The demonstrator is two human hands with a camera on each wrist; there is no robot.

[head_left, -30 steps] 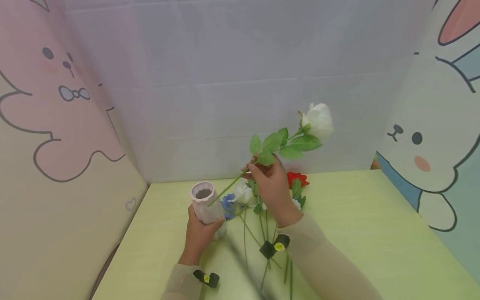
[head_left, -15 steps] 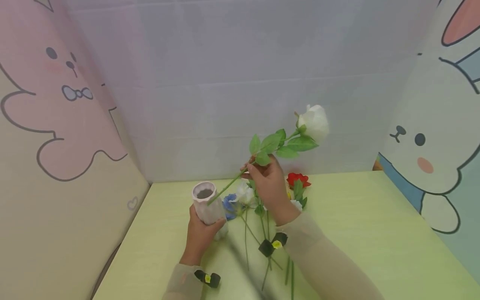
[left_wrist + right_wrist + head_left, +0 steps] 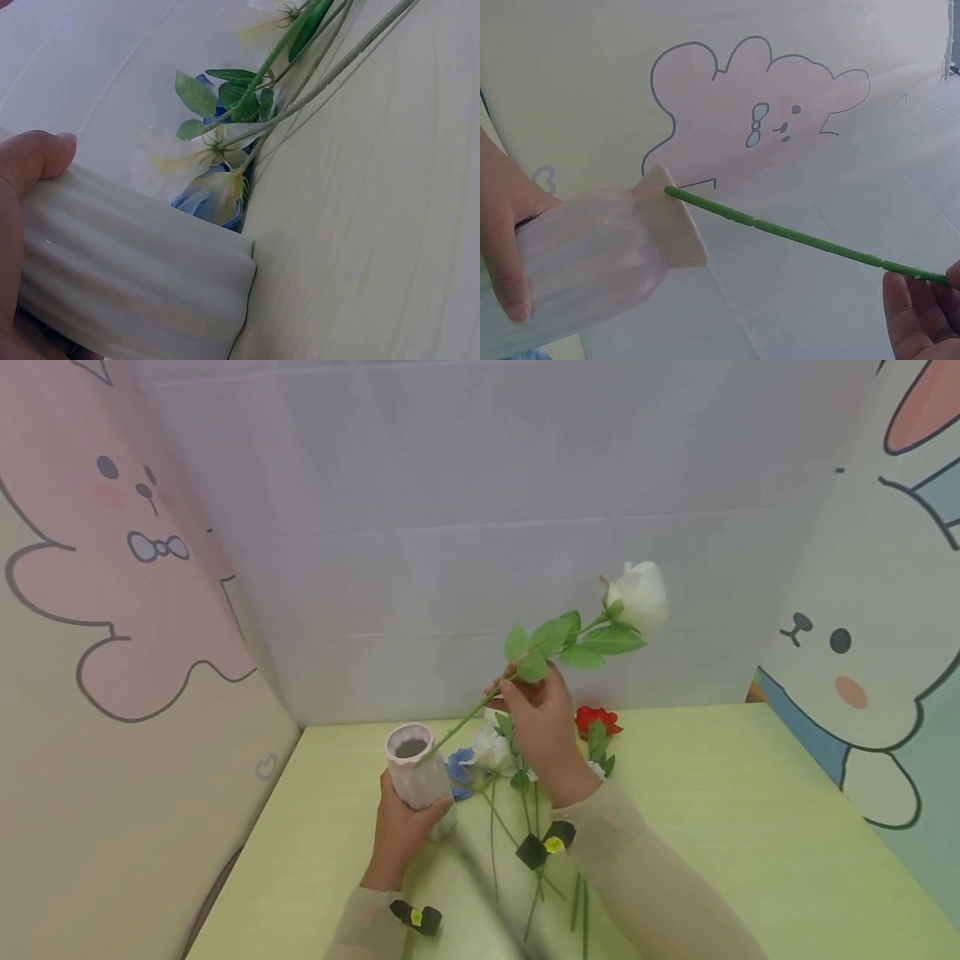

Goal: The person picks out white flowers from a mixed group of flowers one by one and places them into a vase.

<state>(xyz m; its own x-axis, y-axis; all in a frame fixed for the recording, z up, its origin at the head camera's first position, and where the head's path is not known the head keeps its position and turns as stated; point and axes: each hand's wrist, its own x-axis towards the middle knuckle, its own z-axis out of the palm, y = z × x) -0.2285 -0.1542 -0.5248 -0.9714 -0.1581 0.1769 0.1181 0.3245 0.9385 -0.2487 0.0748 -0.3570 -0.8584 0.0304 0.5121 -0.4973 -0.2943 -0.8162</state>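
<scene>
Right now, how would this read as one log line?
left grip: holds vase | right grip: pinches white flower by stem | stem end: outside vase

The vase [image 3: 420, 783] is left of the flowers [image 3: 491, 750] lying on the table [image 3: 720, 810].

Held white bloom [image 3: 640, 600] slightly higher, farther right than half a second ago.

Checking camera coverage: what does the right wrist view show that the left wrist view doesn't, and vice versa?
Only right wrist: the right grip pinching a green stem, the vase rim and a pink cartoon animal.
Only left wrist: the vase base, a white flower, green leaves and loose stems.
Both: the left grip holding the vase. A blue patch in the right view is too cropped to identify.
</scene>
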